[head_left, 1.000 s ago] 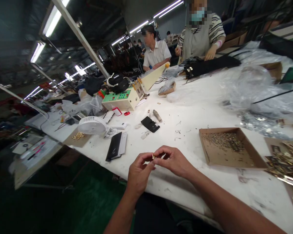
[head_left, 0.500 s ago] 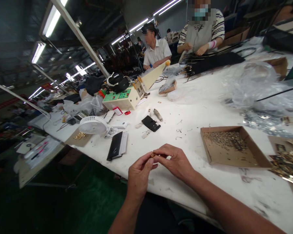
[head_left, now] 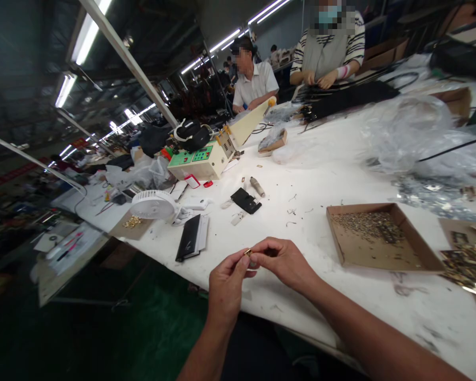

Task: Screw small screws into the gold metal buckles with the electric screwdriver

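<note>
Between the fingertips of both hands, above the front edge of the white table (head_left: 301,185), is a small gold-coloured metal piece (head_left: 248,252). My left hand (head_left: 227,280) pinches it between thumb and forefinger. From the right, my right hand (head_left: 281,262) is closed, its thumb and fingertips pressed at the same piece. Fingers cover most of it, so its exact kind cannot be made out. Beyond the hands lie a black wallet-like piece (head_left: 245,201) and, to the left, a black notebook (head_left: 188,238) with white pages.
To the right stands a shallow cardboard tray (head_left: 365,259) of tiny metal bits, with gold metal parts (head_left: 468,259) beyond it. A white fan (head_left: 154,205), gold pieces on cardboard (head_left: 133,222) and a cream machine (head_left: 198,161) are leftward. Two co-workers sit across the table.
The hands stay together at nearly the same spot, with the fingers shifting slightly around the gold-coloured piece. The whole view has moved a little.
</note>
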A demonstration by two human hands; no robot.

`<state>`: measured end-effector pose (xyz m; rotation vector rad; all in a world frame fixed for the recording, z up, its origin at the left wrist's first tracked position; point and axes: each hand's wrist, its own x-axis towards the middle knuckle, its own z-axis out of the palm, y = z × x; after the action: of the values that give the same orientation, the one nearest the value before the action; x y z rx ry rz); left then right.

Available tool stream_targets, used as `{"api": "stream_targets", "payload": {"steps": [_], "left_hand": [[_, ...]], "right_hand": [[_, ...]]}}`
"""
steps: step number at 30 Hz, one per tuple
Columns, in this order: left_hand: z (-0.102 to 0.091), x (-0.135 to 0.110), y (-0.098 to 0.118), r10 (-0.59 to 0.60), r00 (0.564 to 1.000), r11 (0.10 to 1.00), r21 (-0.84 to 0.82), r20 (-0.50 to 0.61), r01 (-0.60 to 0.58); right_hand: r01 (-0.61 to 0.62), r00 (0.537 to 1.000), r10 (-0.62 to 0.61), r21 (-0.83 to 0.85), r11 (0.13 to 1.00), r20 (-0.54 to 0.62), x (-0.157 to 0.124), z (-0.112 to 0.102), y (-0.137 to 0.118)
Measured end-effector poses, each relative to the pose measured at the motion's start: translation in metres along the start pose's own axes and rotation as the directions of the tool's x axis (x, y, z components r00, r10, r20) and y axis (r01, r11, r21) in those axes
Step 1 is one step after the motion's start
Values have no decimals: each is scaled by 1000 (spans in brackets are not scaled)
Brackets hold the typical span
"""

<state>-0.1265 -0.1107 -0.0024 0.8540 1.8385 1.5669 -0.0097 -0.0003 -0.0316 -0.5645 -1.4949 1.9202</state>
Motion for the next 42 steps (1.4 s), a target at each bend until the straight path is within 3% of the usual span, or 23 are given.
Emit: {"api": "stream_targets", "payload": {"steps": [4,14,22,30,34,42], "left_hand": [[2,0,-1,10,1000,1000,2,4,-10],[1,-4,-2,103,995,974,200,2,-102],[-6,-6,0,276,960,866,420,52,-272],[-1,-8,-6,191,979,908,369,63,-201],[-3,-14,-12,194,978,906,368,73,-207],[-32,-36,-3,271,920,766,516,282,-383]], "right_hand": [[-37,999,33,108,993,36,2,-1,3],[-84,996,82,116,990,21,3,-2,5],[-68,996,64,69,995,57,2,-3,6],[-88,995,83,74,993,64,3,0,1],[-137,986,142,-72,988,85,-4,4,-1],[-60,972,141,-384,921,186,-11,11,15]]}}
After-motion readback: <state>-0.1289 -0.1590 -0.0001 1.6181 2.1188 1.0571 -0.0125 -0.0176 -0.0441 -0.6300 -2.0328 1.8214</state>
